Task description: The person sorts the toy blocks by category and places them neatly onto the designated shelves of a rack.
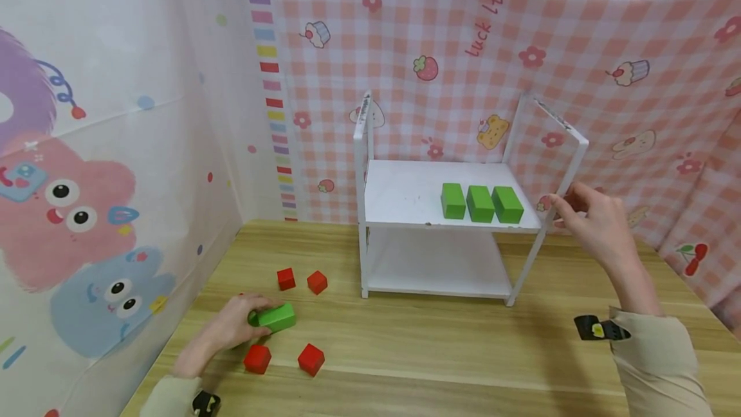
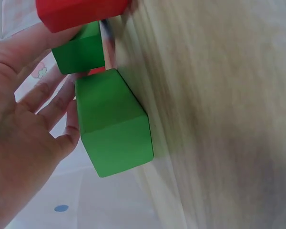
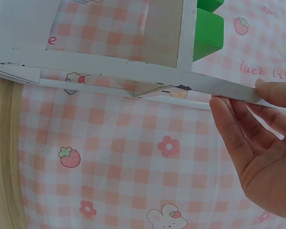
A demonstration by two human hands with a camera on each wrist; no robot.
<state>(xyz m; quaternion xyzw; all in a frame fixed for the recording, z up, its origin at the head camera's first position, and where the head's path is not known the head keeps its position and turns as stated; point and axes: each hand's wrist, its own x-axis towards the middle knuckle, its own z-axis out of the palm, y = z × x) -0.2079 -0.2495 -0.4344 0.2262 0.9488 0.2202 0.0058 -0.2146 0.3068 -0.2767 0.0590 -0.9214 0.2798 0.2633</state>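
Observation:
At the left of the table my left hand (image 1: 240,322) holds a green block (image 1: 279,318) between thumb and fingers. A second green block (image 2: 114,124) lies by the palm, mostly covered by the hand in the head view. Several red blocks lie around this hand, among them one red block (image 1: 257,359) by the thumb and another red block (image 1: 286,278) beyond the fingers. My right hand (image 1: 599,230) pinches the right front post of a white two-tier shelf (image 1: 399,195); thumb and fingers lie on either side of the post (image 3: 229,89). Three green blocks (image 1: 480,203) stand in a row on the upper tier.
The shelf's lower tier (image 1: 434,262) is close above the wooden table (image 1: 405,352). Upright side frames rise at both ends of the shelf. Behind it hangs a pink checked curtain (image 1: 463,31), and a white printed sheet (image 1: 173,147) hangs along the left side.

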